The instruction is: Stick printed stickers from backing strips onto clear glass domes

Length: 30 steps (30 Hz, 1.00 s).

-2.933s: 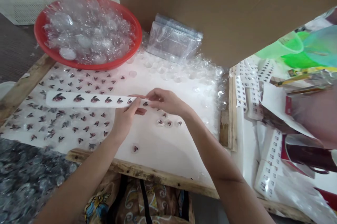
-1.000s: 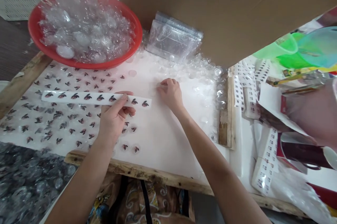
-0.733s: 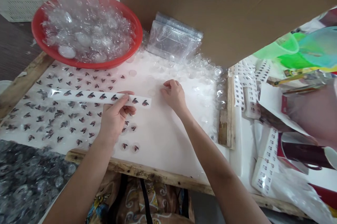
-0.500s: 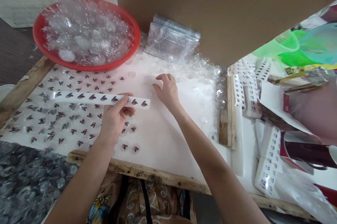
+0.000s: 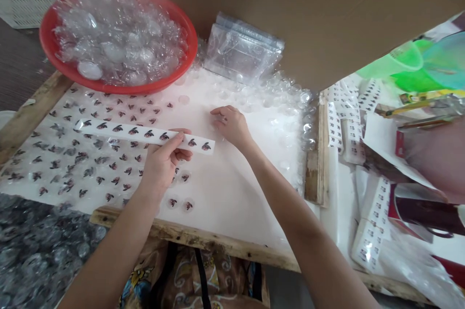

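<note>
My left hand point(image 5: 165, 161) pinches a white strip of stickers point(image 5: 133, 131) near its right end, thumb on top. The strip carries one row of small dark printed figures and lies level above the board. My right hand point(image 5: 232, 125) is right of the strip over the white board point(image 5: 232, 188), its fingers curled toward the thumb; whether anything small is between them cannot be made out. Clear round discs with the same printed figure point(image 5: 110, 197) cover the board's left part. Plain clear discs point(image 5: 267, 98) lie along its back and right edge.
A red basin point(image 5: 119, 88) heaped with clear plastic pieces stands at the back left. Behind the board are a clear plastic box point(image 5: 241, 50) and a large cardboard sheet point(image 5: 290, 13). Sticker rolls point(image 5: 372, 224) and a dark mug point(image 5: 425, 209) lie at the right.
The camera view has shifted slightly. My right hand's fingers have drawn closer to the thumb. My left hand still holds the strip, which now appears slightly farther right.
</note>
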Tool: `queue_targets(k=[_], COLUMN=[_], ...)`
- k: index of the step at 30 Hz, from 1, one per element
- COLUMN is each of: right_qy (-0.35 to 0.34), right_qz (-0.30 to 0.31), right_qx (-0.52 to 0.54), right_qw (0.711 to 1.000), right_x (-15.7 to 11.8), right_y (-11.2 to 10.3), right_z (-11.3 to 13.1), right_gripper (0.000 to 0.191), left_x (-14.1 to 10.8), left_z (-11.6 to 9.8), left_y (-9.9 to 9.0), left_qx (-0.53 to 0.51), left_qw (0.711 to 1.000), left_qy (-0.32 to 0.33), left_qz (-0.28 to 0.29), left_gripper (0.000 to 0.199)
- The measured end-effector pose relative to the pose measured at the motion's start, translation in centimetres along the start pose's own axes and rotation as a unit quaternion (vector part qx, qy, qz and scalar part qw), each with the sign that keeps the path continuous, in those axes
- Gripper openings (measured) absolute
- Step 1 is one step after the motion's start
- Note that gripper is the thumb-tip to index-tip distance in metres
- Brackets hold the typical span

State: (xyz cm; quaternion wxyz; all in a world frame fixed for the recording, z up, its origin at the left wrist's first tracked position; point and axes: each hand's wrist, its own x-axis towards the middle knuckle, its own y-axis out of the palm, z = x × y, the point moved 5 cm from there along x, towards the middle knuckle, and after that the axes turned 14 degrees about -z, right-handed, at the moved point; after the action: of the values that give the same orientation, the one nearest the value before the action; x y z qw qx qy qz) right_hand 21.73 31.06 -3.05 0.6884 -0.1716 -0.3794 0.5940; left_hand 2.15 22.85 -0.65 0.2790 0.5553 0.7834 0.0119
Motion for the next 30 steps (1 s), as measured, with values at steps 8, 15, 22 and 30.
queue_targets(k=[8,15,22,30], right_qy=[-0.018,-0.152,-0.172,0.055], right_qz=[-0.047,0.041,0.059,0.003], right_qx=[0.026,-0.001,-0.055,0.214], right_qw=[0.998,0.987,0.982,0.975], right_x=[1.7,4.3,2.1,-1.4], right_y=[1.5,6.0,6.0,-1.5], right_z=[1.0,5.0,4.9,4.2], right_gripper=[0.025,0.042,0.028,0.018], left_x=[0.0,0.0,-0.5,-0.7], left_z=[0.1,0.1,-0.1,0.1], left_y=[0.0,0.1,0.2,0.2], left_qx=[0.002,-0.005,-0.014,0.013], left_qw=[1.000,1.000,1.000,1.000], left_qy=[-0.004,-0.011,-0.025,-0.027], left_qz=[-0.006,-0.007,-0.003,0.010], left_gripper=[0.019,0.021,0.023,0.023])
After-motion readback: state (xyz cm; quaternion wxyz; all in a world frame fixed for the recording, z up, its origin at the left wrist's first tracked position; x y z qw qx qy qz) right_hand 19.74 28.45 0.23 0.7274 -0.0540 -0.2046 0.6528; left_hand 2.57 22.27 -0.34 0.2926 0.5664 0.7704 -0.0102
